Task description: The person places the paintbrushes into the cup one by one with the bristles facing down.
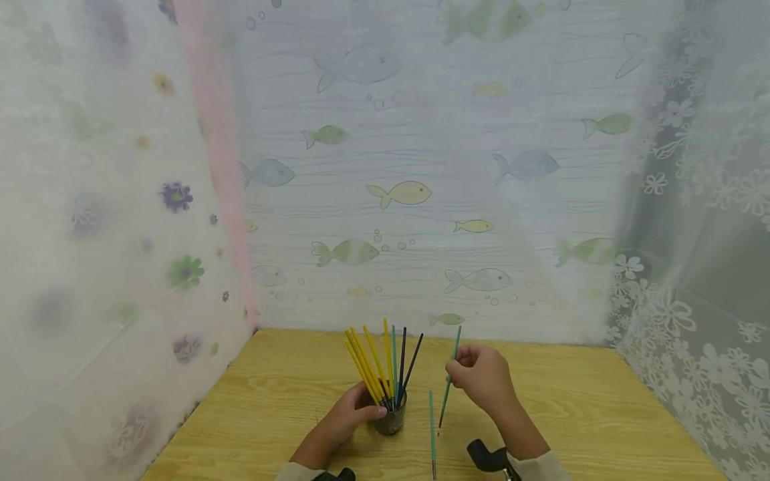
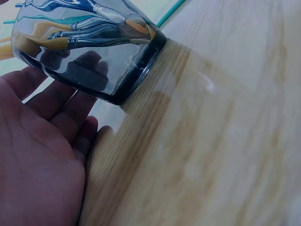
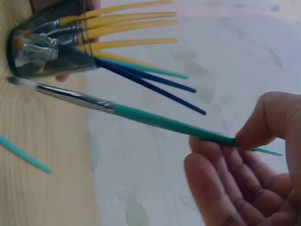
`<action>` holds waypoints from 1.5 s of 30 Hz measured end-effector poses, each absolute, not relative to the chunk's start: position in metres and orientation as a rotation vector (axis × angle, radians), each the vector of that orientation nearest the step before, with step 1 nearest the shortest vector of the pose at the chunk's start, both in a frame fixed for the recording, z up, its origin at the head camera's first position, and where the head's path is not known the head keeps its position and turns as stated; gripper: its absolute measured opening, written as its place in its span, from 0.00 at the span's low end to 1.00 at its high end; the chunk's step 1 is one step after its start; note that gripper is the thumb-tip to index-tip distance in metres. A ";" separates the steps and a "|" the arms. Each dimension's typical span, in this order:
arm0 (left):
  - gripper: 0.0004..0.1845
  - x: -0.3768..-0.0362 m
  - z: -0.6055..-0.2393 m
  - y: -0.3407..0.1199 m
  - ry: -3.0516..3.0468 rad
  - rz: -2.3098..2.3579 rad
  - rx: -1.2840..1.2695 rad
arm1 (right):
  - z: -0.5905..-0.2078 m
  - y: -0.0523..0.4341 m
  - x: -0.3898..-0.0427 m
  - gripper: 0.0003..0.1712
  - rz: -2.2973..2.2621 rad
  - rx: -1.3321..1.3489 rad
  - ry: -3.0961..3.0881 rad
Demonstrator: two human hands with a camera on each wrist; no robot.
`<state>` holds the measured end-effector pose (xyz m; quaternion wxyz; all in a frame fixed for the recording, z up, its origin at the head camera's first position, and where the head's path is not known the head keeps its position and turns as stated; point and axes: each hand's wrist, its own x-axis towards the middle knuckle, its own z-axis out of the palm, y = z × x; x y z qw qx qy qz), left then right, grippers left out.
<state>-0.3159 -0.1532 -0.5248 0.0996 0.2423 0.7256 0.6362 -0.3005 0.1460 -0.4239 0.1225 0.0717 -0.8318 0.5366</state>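
Note:
My left hand (image 1: 353,415) holds a dark see-through glass (image 1: 392,422), its thumb along the near side and the fingers passing behind. In the left wrist view the fingers (image 2: 61,101) show against the glass wall. Several paintbrushes (image 3: 131,29) with yellow, blue and green handles stand in the glass, bristles down. To the right, my right hand (image 1: 484,377) pinches a green paintbrush (image 3: 164,122) between thumb and fingers near the handle's tail end. Its bristle tip points down, close over the table. Another green paintbrush (image 1: 432,427) lies on the table between the hands.
The wood-grain table (image 1: 571,407) carries all of this. A fish-print sheet (image 1: 421,267) hangs along its back edge. Flower-print sheeting (image 1: 120,300) stands on the left and a lacy floral sheet (image 1: 710,334) on the right.

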 end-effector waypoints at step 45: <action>0.31 -0.317 -0.524 -0.152 2.109 1.900 0.750 | -0.457 0.104 -0.300 0.07 1.671 0.503 -2.366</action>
